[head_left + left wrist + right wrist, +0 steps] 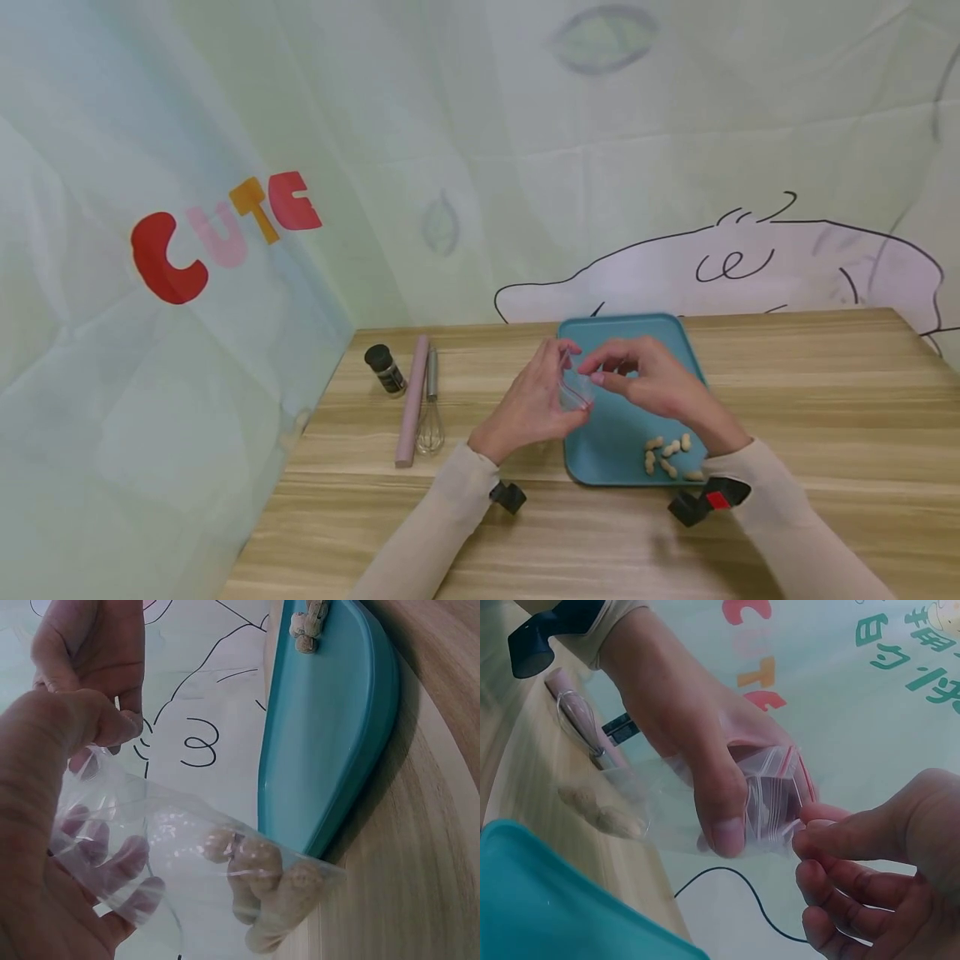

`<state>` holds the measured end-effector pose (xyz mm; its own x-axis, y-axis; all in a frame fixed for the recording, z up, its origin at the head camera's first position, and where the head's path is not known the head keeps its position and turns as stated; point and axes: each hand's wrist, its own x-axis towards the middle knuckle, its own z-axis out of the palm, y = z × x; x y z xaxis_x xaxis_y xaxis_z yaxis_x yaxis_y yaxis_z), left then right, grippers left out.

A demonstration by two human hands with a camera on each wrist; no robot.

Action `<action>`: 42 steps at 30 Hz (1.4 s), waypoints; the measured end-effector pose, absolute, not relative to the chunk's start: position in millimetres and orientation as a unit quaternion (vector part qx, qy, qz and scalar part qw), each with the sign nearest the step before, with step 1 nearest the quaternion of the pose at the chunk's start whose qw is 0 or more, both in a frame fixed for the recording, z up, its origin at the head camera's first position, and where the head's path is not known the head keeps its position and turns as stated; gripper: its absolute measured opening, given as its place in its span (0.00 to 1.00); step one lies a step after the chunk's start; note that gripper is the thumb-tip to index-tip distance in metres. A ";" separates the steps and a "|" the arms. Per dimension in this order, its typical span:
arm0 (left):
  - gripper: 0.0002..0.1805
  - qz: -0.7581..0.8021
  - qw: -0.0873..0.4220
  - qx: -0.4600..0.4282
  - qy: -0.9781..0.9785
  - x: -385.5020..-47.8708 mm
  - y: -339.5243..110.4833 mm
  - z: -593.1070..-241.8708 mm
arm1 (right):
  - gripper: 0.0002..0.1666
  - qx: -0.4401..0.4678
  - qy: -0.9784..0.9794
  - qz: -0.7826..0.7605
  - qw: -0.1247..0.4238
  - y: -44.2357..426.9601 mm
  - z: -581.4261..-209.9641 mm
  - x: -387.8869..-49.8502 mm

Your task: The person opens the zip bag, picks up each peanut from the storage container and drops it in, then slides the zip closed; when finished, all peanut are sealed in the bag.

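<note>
My left hand (531,402) holds a clear zip bag (574,390) with a red strip along its mouth, thumb and fingers around the upper part. Peanuts (259,874) in their shells lie at the bottom of the bag, seen through the plastic in the left wrist view. At the bag's mouth, the thumb and forefinger of my right hand (648,379) pinch the lip; in the right wrist view the other fingers are bent below. Both hands are above a blue tray (607,446), where several more peanuts (669,448) lie near the front right corner.
Left of the tray, a whisk (431,408), a pink rod (412,408) and a black-capped spice jar (386,371) are on the wooden table (817,400). A printed cloth (420,125) hangs behind the table and along its left side.
</note>
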<state>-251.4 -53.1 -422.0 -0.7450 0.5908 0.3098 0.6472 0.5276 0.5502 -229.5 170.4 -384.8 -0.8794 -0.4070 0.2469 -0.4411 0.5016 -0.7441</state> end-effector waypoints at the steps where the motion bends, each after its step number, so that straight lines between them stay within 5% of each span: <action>1: 0.41 -0.332 0.043 -0.354 -0.873 -251.4 -53.3 -422.0 | 0.11 0.243 -0.867 0.435 0.017 171.8 -385.1 -229.5; 17: 0.41 -0.330 0.045 -0.345 -0.878 -251.0 -53.5 -421.4 | 0.09 0.227 -0.888 0.400 0.001 211.0 -407.6 -223.5; 34: 0.41 -0.328 0.043 -0.347 -0.878 -252.0 -53.2 -422.1 | 0.09 0.244 -0.903 0.341 -0.091 238.9 -451.6 -210.5; 42: 0.41 -0.327 0.047 -0.345 -0.878 -251.6 -53.0 -422.0 | 0.06 0.263 -0.904 0.335 -0.048 237.4 -465.5 -210.0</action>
<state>-251.6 -53.0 -422.0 -0.7572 0.5760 0.3082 0.6372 0.5473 0.5426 -210.0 237.4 -465.5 -0.8575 -0.5066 0.0900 -0.4429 0.6378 -0.6301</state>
